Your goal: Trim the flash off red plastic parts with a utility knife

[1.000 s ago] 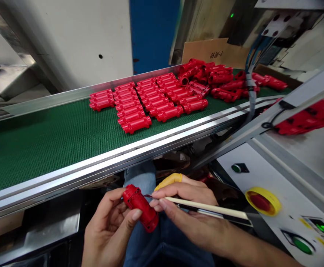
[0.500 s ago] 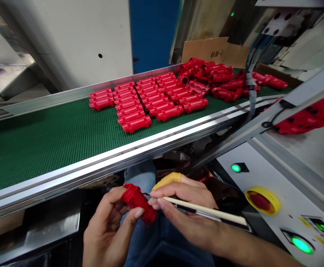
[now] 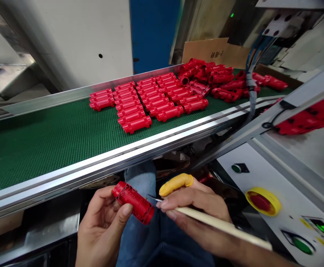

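My left hand (image 3: 102, 224) grips a red moulded plastic cylinder (image 3: 133, 203), ribbed and flanged at both ends, holding it tilted above my lap. My right hand (image 3: 195, 209) pinches a slim trimming knife (image 3: 223, 226) with a long cream handle. Its small metal blade tip (image 3: 154, 198) points at the cylinder and stands a little apart from it. A yellow finger cot (image 3: 175, 184) covers my right index finger, which is raised off the knife. Over the cylinder's far side, my left fingers are hidden.
A green conveyor belt (image 3: 50, 148) with metal rails runs ahead, bearing neat rows of red cylinders (image 3: 147, 100) and a loose pile (image 3: 217, 78). More red parts (image 3: 309, 118) lie to the right. A control panel with a red emergency stop (image 3: 260, 203) sits at right.
The red cylinder has moved left and tilted. The blade has come away from its end. The knife handle has swung downward at the right, and my index finger has lifted.
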The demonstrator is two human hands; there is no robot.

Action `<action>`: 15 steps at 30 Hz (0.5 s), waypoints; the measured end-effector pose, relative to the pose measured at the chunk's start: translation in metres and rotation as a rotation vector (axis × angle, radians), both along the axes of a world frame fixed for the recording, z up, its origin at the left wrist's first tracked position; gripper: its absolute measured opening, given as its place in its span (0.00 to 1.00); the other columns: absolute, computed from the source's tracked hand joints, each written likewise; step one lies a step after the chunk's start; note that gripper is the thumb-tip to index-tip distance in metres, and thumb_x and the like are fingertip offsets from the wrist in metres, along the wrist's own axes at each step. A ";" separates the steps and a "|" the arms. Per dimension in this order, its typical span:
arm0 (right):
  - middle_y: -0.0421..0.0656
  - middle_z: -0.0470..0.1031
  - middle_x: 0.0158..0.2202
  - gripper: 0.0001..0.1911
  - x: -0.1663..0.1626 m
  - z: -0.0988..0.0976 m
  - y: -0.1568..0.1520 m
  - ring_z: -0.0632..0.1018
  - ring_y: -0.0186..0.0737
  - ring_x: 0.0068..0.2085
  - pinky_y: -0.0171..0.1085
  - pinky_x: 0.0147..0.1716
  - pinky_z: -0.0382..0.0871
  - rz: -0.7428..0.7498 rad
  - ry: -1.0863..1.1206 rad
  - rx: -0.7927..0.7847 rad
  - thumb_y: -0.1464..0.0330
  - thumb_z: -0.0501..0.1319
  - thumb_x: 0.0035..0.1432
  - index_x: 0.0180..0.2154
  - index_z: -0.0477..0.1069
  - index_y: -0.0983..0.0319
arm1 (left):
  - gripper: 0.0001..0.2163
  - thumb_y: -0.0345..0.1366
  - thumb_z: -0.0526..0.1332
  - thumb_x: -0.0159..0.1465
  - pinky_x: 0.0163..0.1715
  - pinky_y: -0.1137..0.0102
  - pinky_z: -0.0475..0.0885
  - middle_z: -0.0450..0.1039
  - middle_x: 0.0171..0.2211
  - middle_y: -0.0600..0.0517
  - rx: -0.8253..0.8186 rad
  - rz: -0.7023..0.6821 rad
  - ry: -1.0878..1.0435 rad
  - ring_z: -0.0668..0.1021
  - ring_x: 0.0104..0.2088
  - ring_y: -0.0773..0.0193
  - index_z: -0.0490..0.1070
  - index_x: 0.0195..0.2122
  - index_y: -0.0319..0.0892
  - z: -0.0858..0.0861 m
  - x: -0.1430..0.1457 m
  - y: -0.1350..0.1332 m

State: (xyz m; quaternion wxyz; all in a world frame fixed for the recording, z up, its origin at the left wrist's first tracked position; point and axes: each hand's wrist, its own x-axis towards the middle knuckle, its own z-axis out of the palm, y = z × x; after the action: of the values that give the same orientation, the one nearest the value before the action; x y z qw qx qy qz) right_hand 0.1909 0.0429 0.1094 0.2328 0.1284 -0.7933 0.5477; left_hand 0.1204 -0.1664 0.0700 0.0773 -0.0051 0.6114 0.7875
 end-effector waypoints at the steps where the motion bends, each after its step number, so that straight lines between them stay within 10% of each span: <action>1: 0.41 0.89 0.43 0.12 0.000 -0.001 -0.001 0.87 0.40 0.45 0.35 0.49 0.83 -0.018 0.022 0.001 0.75 0.71 0.68 0.49 0.84 0.56 | 0.12 0.40 0.79 0.62 0.43 0.77 0.82 0.85 0.39 0.52 0.005 -0.026 0.000 0.85 0.39 0.64 0.81 0.44 0.48 0.000 0.001 0.000; 15: 0.54 0.87 0.47 0.17 -0.010 -0.027 -0.026 0.85 0.46 0.44 0.45 0.46 0.84 -0.044 0.294 0.128 0.75 0.64 0.73 0.61 0.78 0.66 | 0.06 0.36 0.76 0.66 0.39 0.80 0.82 0.85 0.36 0.56 -0.020 -0.194 0.114 0.86 0.35 0.67 0.83 0.41 0.50 0.001 0.004 -0.003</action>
State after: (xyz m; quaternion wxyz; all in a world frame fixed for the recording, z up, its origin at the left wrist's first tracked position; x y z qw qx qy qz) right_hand 0.1805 0.0170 0.0820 0.3497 0.2045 -0.7864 0.4663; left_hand 0.1249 -0.1697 0.0706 0.1182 0.0978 0.6203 0.7692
